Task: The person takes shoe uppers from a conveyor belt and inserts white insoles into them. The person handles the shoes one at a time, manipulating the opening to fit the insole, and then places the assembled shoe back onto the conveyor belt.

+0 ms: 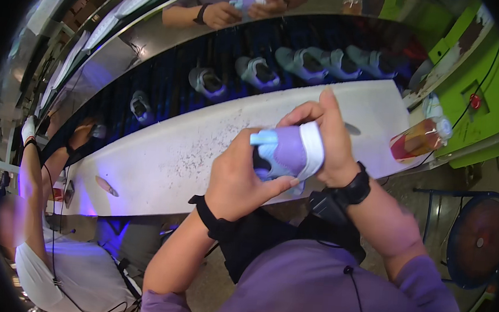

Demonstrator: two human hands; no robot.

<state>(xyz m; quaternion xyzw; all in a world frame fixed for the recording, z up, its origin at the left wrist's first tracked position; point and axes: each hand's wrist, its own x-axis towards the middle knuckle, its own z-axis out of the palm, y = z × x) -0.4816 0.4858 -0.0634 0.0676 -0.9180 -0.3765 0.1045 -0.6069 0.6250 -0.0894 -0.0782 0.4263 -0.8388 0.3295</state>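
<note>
Both of my hands hold one small shoe, lilac with a light blue heel part and a white sole, above the near edge of the white worktable. My left hand grips it from below and on the left. My right hand wraps over the white sole on the right side, fingers curled on top. Both wrists wear black bands.
A dark conveyor belt behind the table carries several similar shoes. A drink bottle lies at the table's right end. A person in white works at my left; another person's hands are across the belt. A round stool stands at right.
</note>
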